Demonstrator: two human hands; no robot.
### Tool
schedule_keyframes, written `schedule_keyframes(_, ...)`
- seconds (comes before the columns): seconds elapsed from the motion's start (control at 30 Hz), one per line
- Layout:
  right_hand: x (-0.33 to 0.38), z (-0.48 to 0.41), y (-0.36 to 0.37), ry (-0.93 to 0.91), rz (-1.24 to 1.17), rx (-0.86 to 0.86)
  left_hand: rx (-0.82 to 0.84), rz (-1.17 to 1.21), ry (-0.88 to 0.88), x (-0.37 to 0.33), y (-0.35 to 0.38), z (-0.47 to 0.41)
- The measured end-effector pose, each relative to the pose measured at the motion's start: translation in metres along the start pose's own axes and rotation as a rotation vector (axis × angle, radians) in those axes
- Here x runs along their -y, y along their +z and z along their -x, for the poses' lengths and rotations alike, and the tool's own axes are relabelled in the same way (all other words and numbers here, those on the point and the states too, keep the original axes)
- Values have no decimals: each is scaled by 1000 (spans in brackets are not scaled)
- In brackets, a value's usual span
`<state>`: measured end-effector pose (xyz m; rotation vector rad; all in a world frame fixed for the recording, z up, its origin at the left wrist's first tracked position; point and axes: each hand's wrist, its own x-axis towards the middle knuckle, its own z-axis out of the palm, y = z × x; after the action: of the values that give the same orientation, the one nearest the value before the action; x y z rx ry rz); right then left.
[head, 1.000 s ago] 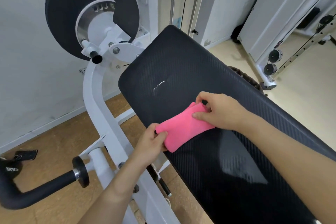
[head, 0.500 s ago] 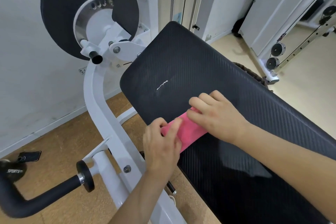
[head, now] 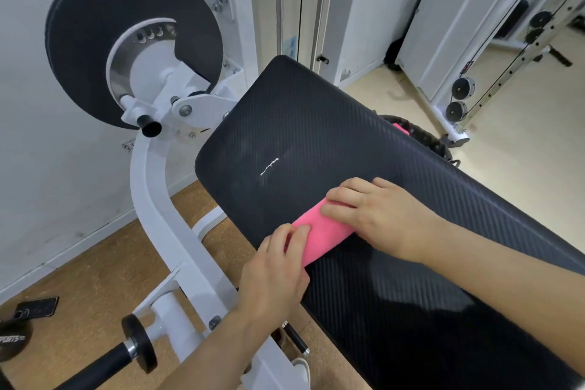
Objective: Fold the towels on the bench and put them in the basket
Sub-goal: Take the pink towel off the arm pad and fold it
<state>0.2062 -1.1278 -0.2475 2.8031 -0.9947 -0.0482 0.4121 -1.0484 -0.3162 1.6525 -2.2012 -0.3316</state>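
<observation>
Towel (head: 319, 231) lies folded at the table's (head: 316, 123) near edge under your left hand (head: 275, 275) and right hand (head: 380, 218), fingers (head: 343, 191) flat and pressing, gripping nothing, so lifting it unpinched could spring the folds open or slide it off.

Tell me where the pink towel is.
Head view, centre: the pink towel lies on the black bench pad near its left edge, under the left hand and right hand.

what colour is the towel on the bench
The towel is bright pink, clearest in the head view.
</observation>
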Motion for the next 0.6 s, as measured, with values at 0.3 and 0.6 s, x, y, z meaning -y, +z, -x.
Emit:
schedule_keyframes(0.3, 13, -18, -27, 626, -939, -10, 159, 308, -249, 23, -40, -30)
schedule_keyframes(0.6, 59, 14, -73, 737, -1423, -274, 7, 493, 70, -38, -91, -14)
